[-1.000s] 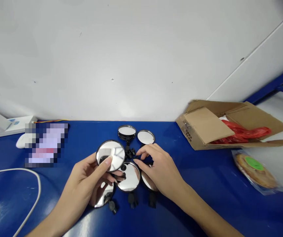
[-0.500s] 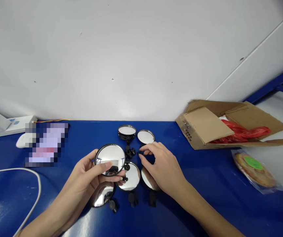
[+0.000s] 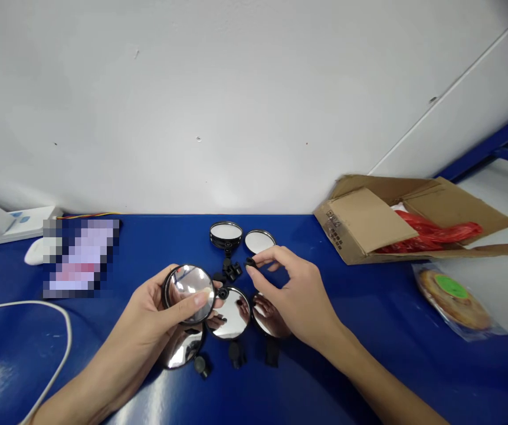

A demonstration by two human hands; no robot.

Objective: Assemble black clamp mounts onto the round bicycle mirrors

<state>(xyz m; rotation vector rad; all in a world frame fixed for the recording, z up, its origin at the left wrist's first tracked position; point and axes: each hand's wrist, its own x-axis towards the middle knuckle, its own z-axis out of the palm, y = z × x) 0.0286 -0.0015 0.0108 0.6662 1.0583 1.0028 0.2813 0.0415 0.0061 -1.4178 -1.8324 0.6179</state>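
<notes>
My left hand [image 3: 151,313] grips a round black-rimmed mirror [image 3: 188,289], its thumb on the glass. A small black ball fitting [image 3: 223,293] sticks out at that mirror's right side. To the right, my right hand [image 3: 293,289] pinches a small black clamp piece [image 3: 250,263] between thumb and forefinger. Below the hands lie three round mirrors, the middle one [image 3: 231,316] partly overlapped by the held one, with black clamps [image 3: 236,354] at their lower edges. Further back are a mirror stack [image 3: 226,231], a single mirror [image 3: 259,241] and loose black clamps [image 3: 231,270].
An open cardboard box [image 3: 364,227] with a red plastic bag [image 3: 431,233] stands at the back right, a wrapped round pastry [image 3: 455,301] in front of it. At left are a blurred phone [image 3: 83,257], a power strip [image 3: 32,224] and a white cable [image 3: 68,330].
The held mirror has shifted slightly left and down and turned, so its ball fitting now points right. My right hand has lifted the black piece slightly.
</notes>
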